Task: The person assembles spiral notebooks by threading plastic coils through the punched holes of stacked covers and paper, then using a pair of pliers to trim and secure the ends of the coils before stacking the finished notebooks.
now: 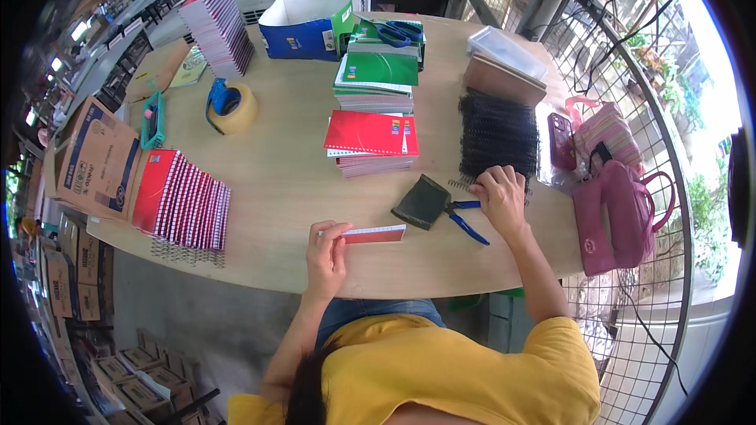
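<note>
My left hand (324, 260) grips a thin red-covered notebook (374, 235), held nearly edge-on above the near part of the table, white pages along its top. At the near end of a pile of black spiral binding coils (498, 134), my right hand (502, 198) has its fingers bent down and closed on a coil (459, 186), whose end sticks out to the left. Just left of that hand lie blue-handled pliers (470, 228), their head beside a dark square block (424, 201). Beyond the block is a stack of red punched notebooks (366, 132).
Red notebooks with coils (181, 197) stand at left by a cardboard box (98, 159). Behind are a tape dispenser (231, 108), green notebooks (378, 69), scissors (399, 33) and a blue-green box (305, 31). A pink bag (618, 216) and phone (561, 142) lie right.
</note>
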{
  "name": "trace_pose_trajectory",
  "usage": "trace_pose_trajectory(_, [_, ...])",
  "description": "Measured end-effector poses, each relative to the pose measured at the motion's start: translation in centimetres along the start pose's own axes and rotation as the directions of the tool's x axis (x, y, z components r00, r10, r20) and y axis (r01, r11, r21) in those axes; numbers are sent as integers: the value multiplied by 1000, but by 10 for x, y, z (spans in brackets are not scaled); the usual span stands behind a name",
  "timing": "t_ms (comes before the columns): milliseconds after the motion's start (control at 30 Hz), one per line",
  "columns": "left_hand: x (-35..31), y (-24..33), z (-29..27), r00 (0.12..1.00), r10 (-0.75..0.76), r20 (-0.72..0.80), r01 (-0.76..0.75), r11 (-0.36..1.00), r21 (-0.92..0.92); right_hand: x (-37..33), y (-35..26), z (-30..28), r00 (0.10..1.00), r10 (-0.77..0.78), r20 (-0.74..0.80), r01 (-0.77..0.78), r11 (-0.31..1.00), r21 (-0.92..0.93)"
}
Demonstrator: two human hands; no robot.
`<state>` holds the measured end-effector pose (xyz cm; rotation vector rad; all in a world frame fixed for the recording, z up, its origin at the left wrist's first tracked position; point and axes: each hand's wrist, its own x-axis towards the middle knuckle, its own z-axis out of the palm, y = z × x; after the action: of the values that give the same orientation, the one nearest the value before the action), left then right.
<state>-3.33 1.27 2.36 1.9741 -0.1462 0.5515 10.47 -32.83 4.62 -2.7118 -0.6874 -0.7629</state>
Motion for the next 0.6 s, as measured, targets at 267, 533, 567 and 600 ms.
trace_pose_trajectory(267, [-2,-1,26,983,63,-170,-51,996,75,9,-39,-44,984,-123,128,41,858,512])
trace_pose_trajectory(533, [4,5,43,991,38,-130,-37,999,7,1,-73,-37,934,-57,353,-236,646,726])
trace_pose_trajectory(567, [4,5,43,990,41,-136,-40,999,10,0,-75,-36,935,-49,351,-246,622,743])
trace_pose_trajectory(600, [3,5,44,989,43,-142,-41,999,11,-2,-75,-35,936,-41,349,-256,599,759])
